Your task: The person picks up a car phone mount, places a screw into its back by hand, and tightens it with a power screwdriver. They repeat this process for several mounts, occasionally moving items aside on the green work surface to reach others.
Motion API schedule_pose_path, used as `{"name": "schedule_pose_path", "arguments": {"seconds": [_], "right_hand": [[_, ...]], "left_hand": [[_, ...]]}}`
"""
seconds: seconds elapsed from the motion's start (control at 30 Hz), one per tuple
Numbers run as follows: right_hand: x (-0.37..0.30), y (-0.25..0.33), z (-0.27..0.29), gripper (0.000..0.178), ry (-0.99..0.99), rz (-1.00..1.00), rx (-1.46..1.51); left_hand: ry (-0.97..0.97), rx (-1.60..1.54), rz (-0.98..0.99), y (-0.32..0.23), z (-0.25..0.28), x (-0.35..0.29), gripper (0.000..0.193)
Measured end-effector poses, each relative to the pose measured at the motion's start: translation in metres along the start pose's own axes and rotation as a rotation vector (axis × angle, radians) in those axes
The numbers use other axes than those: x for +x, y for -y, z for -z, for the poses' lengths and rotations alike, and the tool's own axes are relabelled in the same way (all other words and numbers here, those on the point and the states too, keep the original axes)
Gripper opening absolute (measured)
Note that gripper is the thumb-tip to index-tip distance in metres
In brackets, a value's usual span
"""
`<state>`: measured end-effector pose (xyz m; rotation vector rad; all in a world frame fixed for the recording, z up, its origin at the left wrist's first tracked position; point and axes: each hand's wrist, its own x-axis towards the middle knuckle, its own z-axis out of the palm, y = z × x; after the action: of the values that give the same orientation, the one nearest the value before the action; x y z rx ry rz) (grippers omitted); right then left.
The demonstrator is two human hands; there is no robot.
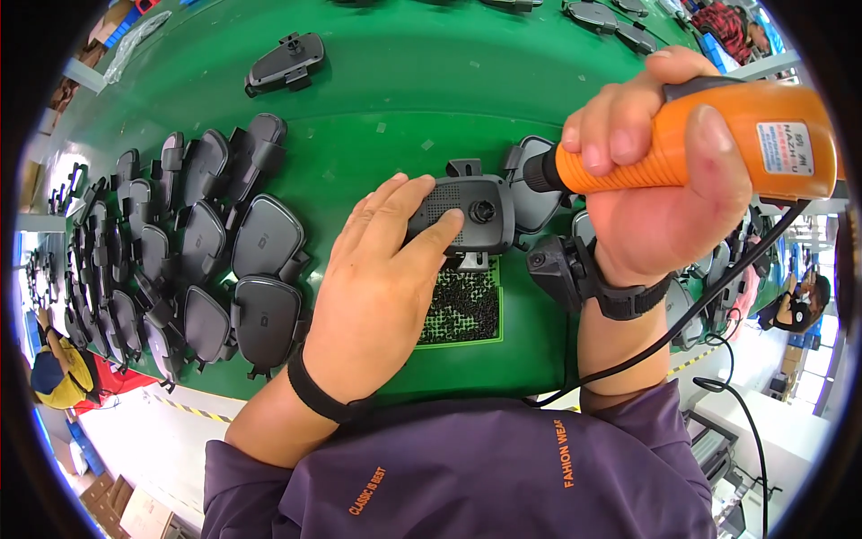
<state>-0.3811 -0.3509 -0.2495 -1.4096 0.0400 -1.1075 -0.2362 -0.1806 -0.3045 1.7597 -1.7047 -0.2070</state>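
A dark grey phone holder [496, 235] lies back side up on the green table, its perforated back and round black ball joint showing. My left hand [377, 269] is closed on its left part, fingers over the far edge and one digit pressing on the perforated area. Raised to the right, my right hand [633, 166] grips an orange electric screwdriver [763, 126] around its body. The black nose of the tool points left, apart from the phone holder. Just nearer than the holder sits a green tray [500, 314] of small black screws, partly covered by my left hand.
Rows of similar phone holders [268, 238] fill the table's left side. One holder [536, 208] lies behind the screwdriver nose, another [287, 63] farther back. A black cable [660, 341] hangs from the screwdriver past my right forearm. Other people [67, 368] are at both sides.
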Motion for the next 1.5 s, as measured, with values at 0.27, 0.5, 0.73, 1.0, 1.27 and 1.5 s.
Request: {"name": "schedule_pose_path", "arguments": {"seconds": [0.27, 0.5, 0.73, 1.0, 1.27, 1.5], "right_hand": [[-0.002, -0.014, -0.005, 0.041, -0.072, -0.03, -0.115], [0.002, -0.023, -0.003, 0.034, -0.036, -0.085, -0.099], [0.0, -0.029, -0.001, 0.033, 0.0, -0.092, -0.119], [0.005, -0.018, -0.007, 0.034, -0.009, -0.156, -0.094], [0.006, -0.025, 0.002, 0.034, 0.027, -0.172, -0.07], [-0.004, -0.022, -0.007, 0.032, -0.045, -0.182, -0.122]], "left_hand": [[-0.025, -0.044, 0.031, 0.001, -0.004, -0.001, 0.032], [-0.024, -0.028, 0.024, 0.002, -0.006, -0.001, 0.035], [-0.057, -0.029, 0.005, 0.004, -0.01, -0.001, 0.036], [-0.062, -0.065, 0.003, 0.009, -0.008, -0.006, 0.037], [-0.043, -0.061, -0.008, 0.011, -0.009, -0.004, 0.039], [-0.059, -0.039, -0.027, 0.008, -0.007, -0.006, 0.041]]}}
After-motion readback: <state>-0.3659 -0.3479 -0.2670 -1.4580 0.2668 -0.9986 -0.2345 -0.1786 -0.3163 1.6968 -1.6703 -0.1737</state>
